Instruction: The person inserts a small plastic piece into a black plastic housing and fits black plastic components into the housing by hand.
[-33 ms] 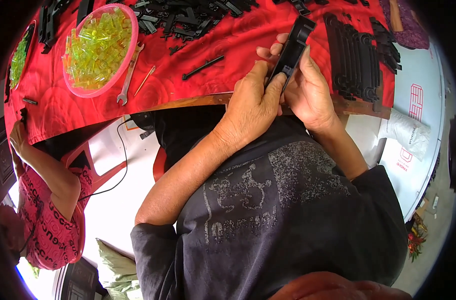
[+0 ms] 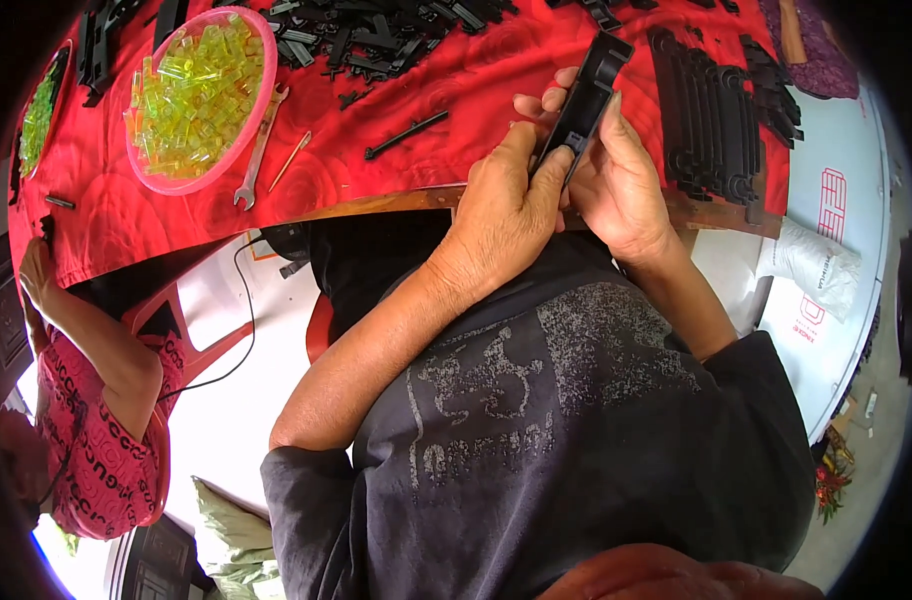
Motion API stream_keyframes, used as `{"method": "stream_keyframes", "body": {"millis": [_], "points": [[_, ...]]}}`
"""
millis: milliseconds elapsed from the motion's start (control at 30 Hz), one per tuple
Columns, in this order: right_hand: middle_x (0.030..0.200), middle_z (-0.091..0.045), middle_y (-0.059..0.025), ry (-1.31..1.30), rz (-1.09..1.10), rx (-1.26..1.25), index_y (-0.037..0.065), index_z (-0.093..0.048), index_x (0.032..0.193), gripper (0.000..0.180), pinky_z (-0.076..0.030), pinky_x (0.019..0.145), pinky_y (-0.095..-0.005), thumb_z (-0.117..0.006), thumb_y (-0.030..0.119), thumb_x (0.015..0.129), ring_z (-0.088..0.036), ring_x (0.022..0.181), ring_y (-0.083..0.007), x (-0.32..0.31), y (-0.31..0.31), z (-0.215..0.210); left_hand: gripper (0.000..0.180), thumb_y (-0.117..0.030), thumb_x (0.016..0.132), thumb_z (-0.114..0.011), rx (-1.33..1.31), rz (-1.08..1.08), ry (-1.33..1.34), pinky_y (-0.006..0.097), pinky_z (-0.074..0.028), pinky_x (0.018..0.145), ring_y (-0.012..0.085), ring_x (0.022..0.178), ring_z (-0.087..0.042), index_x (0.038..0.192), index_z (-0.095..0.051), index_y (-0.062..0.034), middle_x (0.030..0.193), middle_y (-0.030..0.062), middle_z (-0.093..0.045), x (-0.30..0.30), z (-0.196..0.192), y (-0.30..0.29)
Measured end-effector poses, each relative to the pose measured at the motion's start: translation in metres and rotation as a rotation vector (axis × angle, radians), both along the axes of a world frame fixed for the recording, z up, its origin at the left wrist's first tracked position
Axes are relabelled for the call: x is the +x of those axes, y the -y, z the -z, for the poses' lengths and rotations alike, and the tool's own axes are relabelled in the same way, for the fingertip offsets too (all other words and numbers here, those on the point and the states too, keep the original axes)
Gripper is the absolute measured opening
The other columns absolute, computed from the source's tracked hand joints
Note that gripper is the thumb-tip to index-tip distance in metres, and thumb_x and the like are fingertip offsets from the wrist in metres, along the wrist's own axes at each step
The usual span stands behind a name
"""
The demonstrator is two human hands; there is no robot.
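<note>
A long black plastic part (image 2: 588,95), hollow with a rounded recess at its far end, is held tilted over the table's near edge. My left hand (image 2: 504,200) is closed around its lower end, the thumb pressed on top near a small fitting. From the right, my right hand (image 2: 628,185) cups the same part with its fingers behind it and the thumb along its side. My palms hide the lower end of the part. A slim black rod (image 2: 406,135) lies on the red cloth (image 2: 376,165) to the left of my hands.
A pink basket (image 2: 270,75) of yellow-green clear pieces stands left, beside a wrench (image 2: 261,150) and a thin stick (image 2: 290,162). Black parts (image 2: 376,40) are heaped behind; long ones (image 2: 706,120) line up at right. A co-worker's arm (image 2: 101,340) reaches the table at far left.
</note>
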State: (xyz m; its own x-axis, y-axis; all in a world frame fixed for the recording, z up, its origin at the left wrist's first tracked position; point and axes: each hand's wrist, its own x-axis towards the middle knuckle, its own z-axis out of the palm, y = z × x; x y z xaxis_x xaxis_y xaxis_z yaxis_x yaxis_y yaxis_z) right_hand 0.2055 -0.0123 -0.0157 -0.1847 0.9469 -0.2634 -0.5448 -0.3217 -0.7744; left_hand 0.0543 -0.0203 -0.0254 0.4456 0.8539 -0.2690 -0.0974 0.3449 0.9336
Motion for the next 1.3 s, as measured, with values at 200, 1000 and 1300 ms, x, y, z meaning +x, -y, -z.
{"method": "stream_keyframes", "body": {"millis": [200,1000,1300], "points": [[0.124,-0.062,-0.0088,0.049,-0.046,0.022,0.006,-0.045,0.138,0.053,-0.052,0.097,-0.0384,-0.046,0.047,0.104,-0.051,0.131,-0.0282,0.002,0.001,-0.001,0.018,-0.016,0.106,-0.049,-0.006,-0.017,-0.025,0.025,-0.05,0.056,0.0106,0.06,-0.06,0.105,-0.053,0.0015,0.073,0.0038,-0.06,0.0,-0.004,0.002],[0.12,-0.063,-0.0125,0.041,-0.024,-0.032,0.007,-0.047,0.134,0.049,-0.06,0.075,-0.0343,-0.044,0.047,0.105,-0.06,0.118,-0.0243,-0.002,0.005,-0.008,0.033,-0.031,0.106,-0.052,-0.118,-0.015,0.03,0.023,-0.048,0.051,0.0122,0.055,-0.062,0.107,-0.056,0.002,0.068,0.0057,-0.063,-0.001,-0.007,0.002],[0.124,-0.062,-0.0206,0.104,-0.101,0.002,0.009,-0.049,0.132,0.048,-0.057,0.048,-0.027,-0.042,0.048,0.105,-0.07,0.078,-0.0193,-0.001,0.004,-0.007,0.042,-0.04,0.107,-0.046,-0.171,0.017,0.175,0.023,-0.045,0.05,0.0115,0.055,-0.061,0.101,-0.056,0.0005,0.067,0.0049,-0.062,0.0,-0.008,0.002]]}}
